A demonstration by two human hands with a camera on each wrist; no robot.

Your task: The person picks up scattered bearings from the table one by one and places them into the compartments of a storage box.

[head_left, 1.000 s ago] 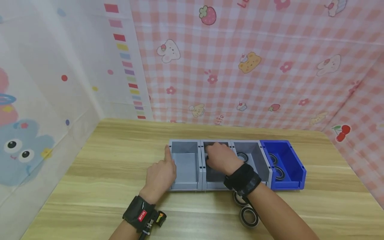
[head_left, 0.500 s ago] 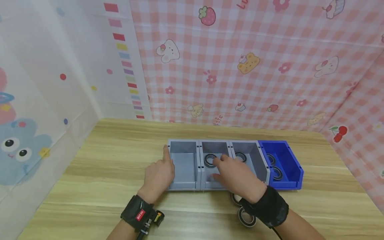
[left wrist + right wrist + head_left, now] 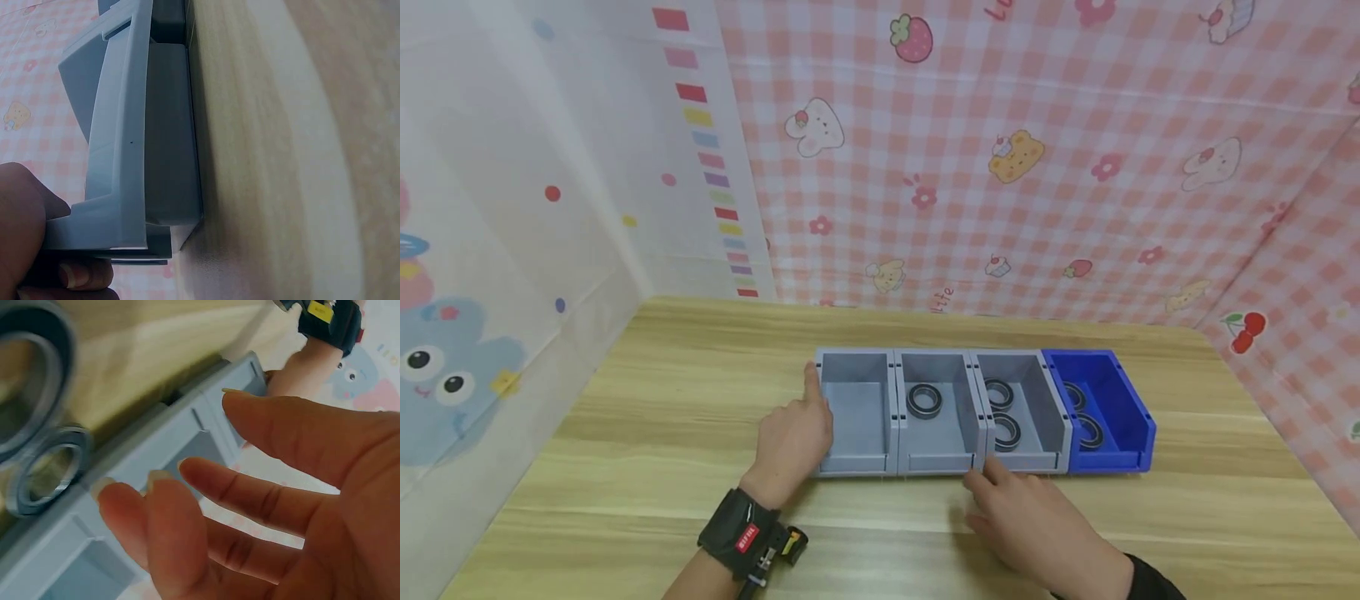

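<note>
My left hand [image 3: 793, 437] grips the side wall of the leftmost grey bin [image 3: 856, 417]; in the left wrist view the thumb [image 3: 37, 194] lies over the rim and fingers curl below it. My right hand [image 3: 1037, 521] hovers in front of the bins, fingers parted and holding nothing. Beside it, in the right wrist view, are a near ball bearing [image 3: 59, 359] and a farther bearing [image 3: 80, 450] on the table; in the head view the hand hides them. One bearing [image 3: 924, 401] lies in the second grey bin [image 3: 951, 437].
Two bearings, one of them the front bearing [image 3: 1006, 432], lie in the third grey bin [image 3: 1037, 433]. The blue bin [image 3: 1116, 417] at the row's right end holds two more, including a front bearing [image 3: 1090, 432]. A patterned cloth [image 3: 962, 167] hangs behind the wooden table [image 3: 700, 375].
My right hand has come out of the second grey bin, leaving a bearing there, and moved right and toward me to the front of the bins. The left hand stays put.
</note>
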